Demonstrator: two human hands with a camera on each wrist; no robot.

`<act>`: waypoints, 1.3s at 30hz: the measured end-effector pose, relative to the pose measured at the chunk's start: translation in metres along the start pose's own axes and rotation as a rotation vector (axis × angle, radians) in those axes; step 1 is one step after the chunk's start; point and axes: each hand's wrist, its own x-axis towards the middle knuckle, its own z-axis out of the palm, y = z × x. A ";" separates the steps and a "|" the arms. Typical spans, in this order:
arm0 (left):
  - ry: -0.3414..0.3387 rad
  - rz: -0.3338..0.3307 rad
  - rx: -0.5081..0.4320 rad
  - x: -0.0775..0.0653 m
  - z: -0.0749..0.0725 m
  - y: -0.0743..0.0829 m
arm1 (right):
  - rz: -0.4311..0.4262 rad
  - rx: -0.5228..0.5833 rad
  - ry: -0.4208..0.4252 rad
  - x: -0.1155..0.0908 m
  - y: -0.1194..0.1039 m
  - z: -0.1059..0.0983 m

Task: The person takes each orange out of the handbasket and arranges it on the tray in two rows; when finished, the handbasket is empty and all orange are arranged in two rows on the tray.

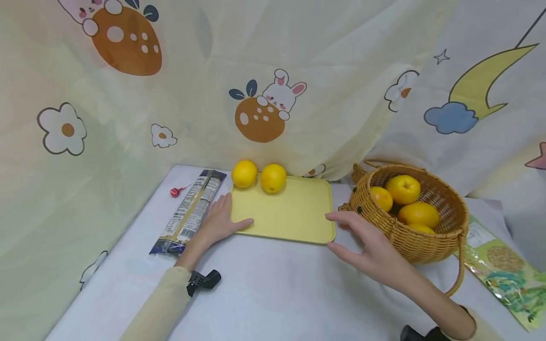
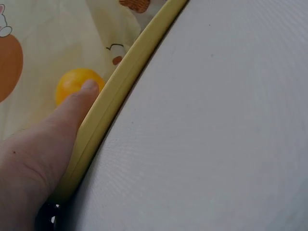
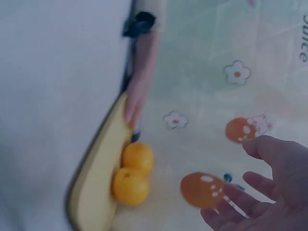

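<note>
1. Smooth yellow rectangular tray (image 1: pixel 294 210) on the table (image 1: pixel 273 289); two round oranges (image 1: pixel 273 178) at its back left.
2. Left hand (image 1: pixel 218 221): thumb spread wide, touching the tray's left end.
3. Right hand (image 1: pixel 377 253): empty, thumb and fingers parted, beside the woven basket (image 1: pixel 426 245).

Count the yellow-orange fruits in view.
6 visible: one fruit at the far-left corner of the yellow tray, another fruit just right of it; four in the wicker basket: left fruit, far fruit, right fruit, partly covered near fruit. More may hide beneath.

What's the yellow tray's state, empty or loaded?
Partly loaded: two oranges sit toward the far-left corner of the tray; its other visible surface is bare.
</note>
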 end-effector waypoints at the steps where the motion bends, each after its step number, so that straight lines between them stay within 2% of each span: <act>1: -0.001 0.001 0.000 0.000 0.000 0.000 | 0.007 -0.018 0.010 -0.008 0.003 -0.004; 7: -0.005 -0.006 -0.006 -0.002 -0.001 0.001 | 0.034 -0.085 0.055 -0.041 0.012 -0.025; 13: 0.000 -0.009 -0.002 0.000 -0.001 -0.001 | 0.088 -0.081 0.048 -0.053 0.014 -0.039; 20: 0.006 0.002 -0.015 0.001 -0.001 -0.001 | 0.167 0.042 -0.034 -0.045 0.034 -0.065; 23: 0.006 0.003 -0.014 0.001 -0.001 -0.002 | 0.222 0.045 -0.070 -0.033 0.050 -0.085; 25: 0.005 0.003 -0.013 0.001 -0.001 -0.001 | 0.265 -0.004 -0.100 -0.021 0.062 -0.099; 27: 0.002 0.003 -0.009 0.000 -0.002 -0.001 | 0.295 -0.079 -0.162 -0.007 0.075 -0.113; 32: 0.006 0.005 -0.005 0.000 -0.004 0.000 | 0.308 -0.228 -0.454 0.028 0.107 -0.143; 34: 0.010 0.010 -0.009 -0.001 -0.004 0.000 | 0.317 -0.246 -0.554 0.041 0.118 -0.152; 39: 0.017 0.009 -0.032 -0.002 -0.002 0.001 | 0.348 -0.211 -0.702 0.070 0.141 -0.164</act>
